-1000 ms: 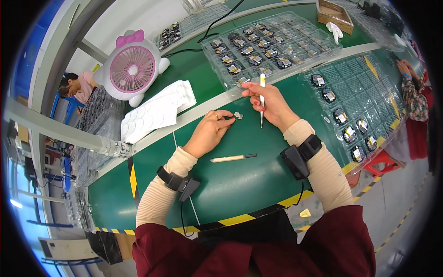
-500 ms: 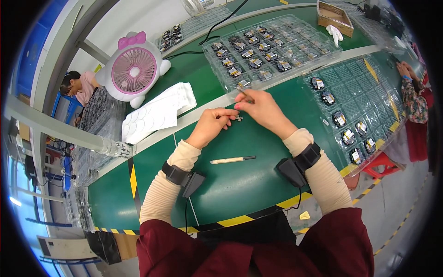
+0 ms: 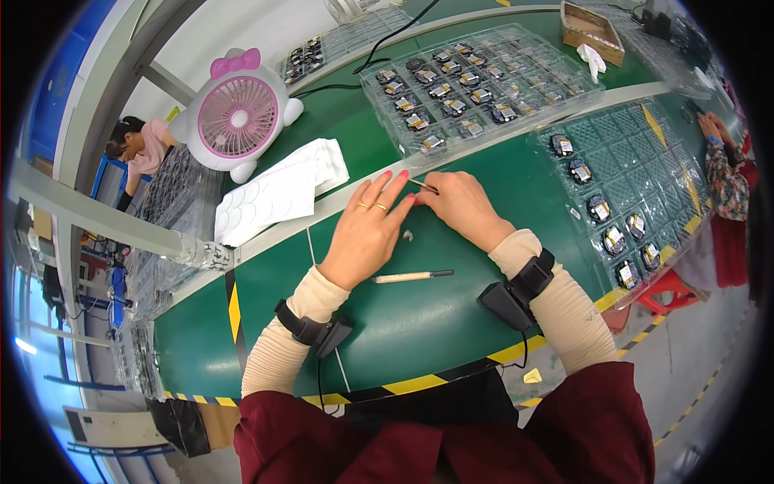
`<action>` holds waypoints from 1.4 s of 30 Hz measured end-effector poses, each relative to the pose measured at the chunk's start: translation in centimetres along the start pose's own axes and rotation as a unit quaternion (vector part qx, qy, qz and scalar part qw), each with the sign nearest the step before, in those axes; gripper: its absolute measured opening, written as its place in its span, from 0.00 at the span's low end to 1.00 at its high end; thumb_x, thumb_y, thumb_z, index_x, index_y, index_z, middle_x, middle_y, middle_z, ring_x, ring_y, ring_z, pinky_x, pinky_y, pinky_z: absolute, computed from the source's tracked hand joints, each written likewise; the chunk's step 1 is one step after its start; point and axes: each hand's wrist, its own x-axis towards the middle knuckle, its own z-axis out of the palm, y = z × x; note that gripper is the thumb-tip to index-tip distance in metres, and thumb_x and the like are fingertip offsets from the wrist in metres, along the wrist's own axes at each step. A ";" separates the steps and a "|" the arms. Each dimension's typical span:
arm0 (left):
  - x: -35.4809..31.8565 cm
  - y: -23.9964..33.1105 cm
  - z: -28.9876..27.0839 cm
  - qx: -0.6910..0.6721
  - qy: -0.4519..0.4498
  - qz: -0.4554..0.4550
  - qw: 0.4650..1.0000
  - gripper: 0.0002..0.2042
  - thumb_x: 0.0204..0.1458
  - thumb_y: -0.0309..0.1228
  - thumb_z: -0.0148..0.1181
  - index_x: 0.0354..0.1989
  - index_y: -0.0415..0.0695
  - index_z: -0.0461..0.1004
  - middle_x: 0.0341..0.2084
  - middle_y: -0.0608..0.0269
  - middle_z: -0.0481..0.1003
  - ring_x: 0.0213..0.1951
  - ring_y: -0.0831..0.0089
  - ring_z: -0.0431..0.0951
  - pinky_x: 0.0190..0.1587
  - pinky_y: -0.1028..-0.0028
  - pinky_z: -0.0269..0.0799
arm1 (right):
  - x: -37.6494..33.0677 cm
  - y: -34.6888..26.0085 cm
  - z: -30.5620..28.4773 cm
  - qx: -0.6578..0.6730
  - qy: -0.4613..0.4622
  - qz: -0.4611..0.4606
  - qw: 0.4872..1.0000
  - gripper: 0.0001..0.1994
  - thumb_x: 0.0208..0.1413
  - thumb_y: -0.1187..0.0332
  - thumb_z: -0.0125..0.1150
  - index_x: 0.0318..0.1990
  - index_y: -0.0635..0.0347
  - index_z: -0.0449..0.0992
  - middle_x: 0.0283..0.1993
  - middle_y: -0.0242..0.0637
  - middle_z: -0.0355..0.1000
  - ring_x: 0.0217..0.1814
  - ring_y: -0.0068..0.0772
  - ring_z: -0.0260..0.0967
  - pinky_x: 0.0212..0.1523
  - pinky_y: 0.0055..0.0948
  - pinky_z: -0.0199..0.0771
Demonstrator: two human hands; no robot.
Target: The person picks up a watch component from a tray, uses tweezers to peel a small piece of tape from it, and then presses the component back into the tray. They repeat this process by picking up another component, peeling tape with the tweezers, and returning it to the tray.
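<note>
My left hand is stretched forward with its fingers apart, the fingertips at the near edge of a clear plastic tray. Just to its right, my right hand is closed on a thin metal tool, which looks like tweezers; its tip points toward the left fingers. A small greyish scrap lies on the green mat beside the left hand, too small to name. Nearer me rests a slim pen-like tool with a pale body and dark end. Round black components sit in the tray's pockets.
Another clear tray with several round parts covers the right side. White sheets and a pink-and-white fan stand at the left. A wooden box and a white tissue are far right. Other people sit at both sides.
My left hand has opened from a pinch and reached forward to the tray edge. The right hand has lowered slightly, still with the thin tool. The greyish scrap now lies nearer me.
</note>
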 end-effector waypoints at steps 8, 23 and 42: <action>-0.2 0.1 -0.4 0.034 0.004 0.000 0.999 0.18 0.39 0.21 0.54 0.43 0.44 0.71 0.46 0.52 0.66 0.49 0.58 0.65 0.53 0.64 0.59 | 0.1 -1.2 -0.8 0.051 0.007 0.059 0.997 0.06 0.46 0.69 0.54 0.26 0.62 0.72 0.26 0.41 0.70 0.28 0.45 0.67 0.29 0.37 0.66; 1.3 -2.4 3.0 -0.223 -0.061 -0.151 0.961 0.04 0.42 0.22 0.55 0.29 0.40 0.73 0.26 0.56 0.72 0.30 0.60 0.72 0.32 0.71 0.67 | -0.2 0.7 0.4 -0.053 0.072 0.020 0.996 0.07 0.48 0.66 0.53 0.27 0.59 0.72 0.28 0.42 0.70 0.29 0.44 0.68 0.28 0.38 0.67; 14.0 -8.2 8.2 -0.042 -0.110 -0.226 0.967 0.10 0.39 0.34 0.59 0.29 0.43 0.74 0.28 0.51 0.74 0.34 0.56 0.73 0.35 0.64 0.68 | 0.3 0.8 0.5 -0.074 0.177 -0.040 0.981 0.04 0.45 0.69 0.54 0.25 0.59 0.69 0.22 0.39 0.69 0.22 0.41 0.69 0.22 0.35 0.67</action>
